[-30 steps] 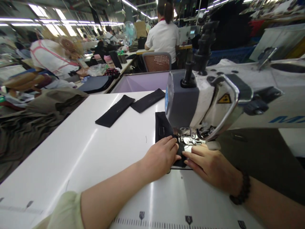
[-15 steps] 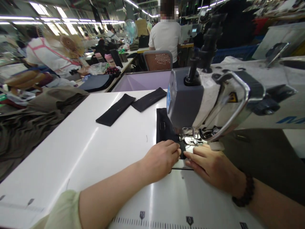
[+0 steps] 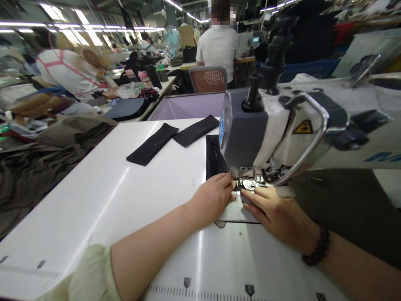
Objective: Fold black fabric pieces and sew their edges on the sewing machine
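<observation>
A black fabric piece point(image 3: 213, 161) lies partly under the head of the sewing machine point(image 3: 244, 129), its near end hidden by my fingers and the presser foot. My left hand point(image 3: 213, 198) rests on that piece, left of the needle area, with its fingers together and bent over the cloth. Just right of the needle, my right hand point(image 3: 275, 211) lies on the metal plate point(image 3: 236, 214), fingers stretched out, the index fingertip at the near edge of the cloth. A dark bead bracelet circles the right wrist.
Two black pieces, one at left point(image 3: 152, 145) and one at right point(image 3: 196, 131), lie on the white table point(image 3: 125, 217). Brown cloth point(image 3: 40, 167) is heaped at left. A lilac bin point(image 3: 191, 107) adjoins the far edge. A person point(image 3: 217, 48) sits beyond it.
The black piece has moved away from me, further under the machine. My left hand has followed it forward; my right hand has shifted slightly forward and left.
</observation>
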